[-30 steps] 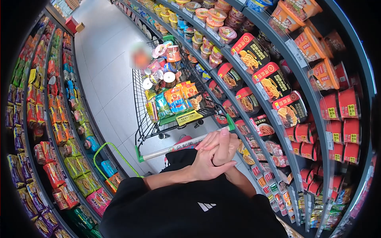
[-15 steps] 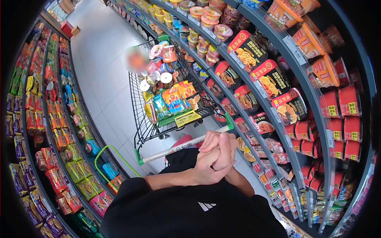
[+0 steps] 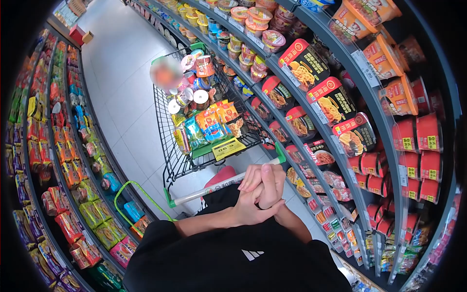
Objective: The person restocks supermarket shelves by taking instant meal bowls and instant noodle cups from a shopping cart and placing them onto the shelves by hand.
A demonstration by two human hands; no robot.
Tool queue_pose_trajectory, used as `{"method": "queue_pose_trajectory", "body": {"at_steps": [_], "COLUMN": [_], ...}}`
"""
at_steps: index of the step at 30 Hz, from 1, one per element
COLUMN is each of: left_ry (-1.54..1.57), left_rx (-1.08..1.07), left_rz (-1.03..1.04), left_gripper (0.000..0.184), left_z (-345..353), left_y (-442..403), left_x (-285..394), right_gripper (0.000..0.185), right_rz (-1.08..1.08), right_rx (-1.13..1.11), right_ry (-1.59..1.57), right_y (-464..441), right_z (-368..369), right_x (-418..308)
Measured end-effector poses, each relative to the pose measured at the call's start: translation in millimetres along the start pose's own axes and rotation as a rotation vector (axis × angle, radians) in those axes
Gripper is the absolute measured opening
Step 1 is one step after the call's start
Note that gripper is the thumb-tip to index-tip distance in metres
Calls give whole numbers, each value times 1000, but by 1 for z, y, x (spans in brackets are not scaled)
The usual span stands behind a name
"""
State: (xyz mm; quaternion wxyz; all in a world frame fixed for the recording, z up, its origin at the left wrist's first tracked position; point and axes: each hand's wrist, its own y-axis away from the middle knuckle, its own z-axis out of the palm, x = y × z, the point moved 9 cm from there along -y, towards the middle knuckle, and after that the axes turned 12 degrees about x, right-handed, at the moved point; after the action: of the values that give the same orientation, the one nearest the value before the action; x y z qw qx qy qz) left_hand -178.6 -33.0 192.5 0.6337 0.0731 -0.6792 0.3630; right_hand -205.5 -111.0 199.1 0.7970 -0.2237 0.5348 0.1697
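Note:
My left hand point(image 3: 249, 208) and my right hand point(image 3: 272, 186) are clasped together in front of my chest, their fingers wrapped around each other, with no object visible in them. Some fingers are hidden in the clasp. Just beyond them runs the white handlebar point(image 3: 206, 194) with green ends of a black wire shopping cart point(image 3: 182, 165). Inside the cart lie several snack bags point(image 3: 211, 124), cup noodle tubs point(image 3: 204, 66) and cans. A yellow price card point(image 3: 227, 148) is on the cart's near side. Part of the cart's far left is blurred.
Shelves of cup noodles and red boxed meals point(image 3: 332, 100) curve along the right. Packets of instant noodles point(image 3: 68, 224) fill the left shelves. A green hoop-shaped handle point(image 3: 116, 194) rises near the left shelf. Pale floor tiles point(image 3: 116, 63) run ahead, with a red box point(image 3: 77, 35) farther off.
The cart appears slightly farther left in view, and the shelves have shifted a little. My hands remain clasped, with a small shift in the fingers.

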Motion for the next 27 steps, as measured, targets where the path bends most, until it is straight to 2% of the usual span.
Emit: {"method": "queue_pose_trajectory", "body": {"at_steps": [2,5,7,8,9,11,12,13,15,17,20,23,27], "left_ry": [-20,-91,-158,-73,11,81,-38,-163,-496,-725,-746,-804,-638], "left_rx": [21,-30,-48,-126,-204,-321,-353,-382,-214,-75,-125,-198,-69], "left_rz": [60,-12,-29,-47,-72,-451,-647,-841,-564,-430,-753,-748,-715], "left_gripper": [47,35,34,30,26,30,34,39,42,71,106,118,97], "left_z": [-1,0,5,9,13,14,8,-1,-28,-58,-72,-58,-65], "left_y": [8,-15,-29,-35,-40,-30,-36,-44,-79,-77,-58,-52,-44], "left_x": [-5,-10,-35,-64,-94,-184,-214,-242,-291,-391,-479,-486,-517], "right_gripper": [66,64,63,61,55,48,38,37,35,32,30,30,30], "right_rz": [-23,57,108,217,184,114,207,273,414,455,507,521,513], "right_rx": [63,174,245,305,335,391,402,390,372,288,251,257,280], "right_ry": [39,-25,-67,20,134,358,576,580,580,684,710,686,648], "right_y": [-3,-9,-13,-11,-7,0,3,11,42,59,72,73,75], "right_z": [-4,-22,-38,-60,-79,-108,-108,-112,-121,-126,-129,-127,-130], "right_x": [-2,21,45,72,95,129,134,145,173,181,187,183,189]}}
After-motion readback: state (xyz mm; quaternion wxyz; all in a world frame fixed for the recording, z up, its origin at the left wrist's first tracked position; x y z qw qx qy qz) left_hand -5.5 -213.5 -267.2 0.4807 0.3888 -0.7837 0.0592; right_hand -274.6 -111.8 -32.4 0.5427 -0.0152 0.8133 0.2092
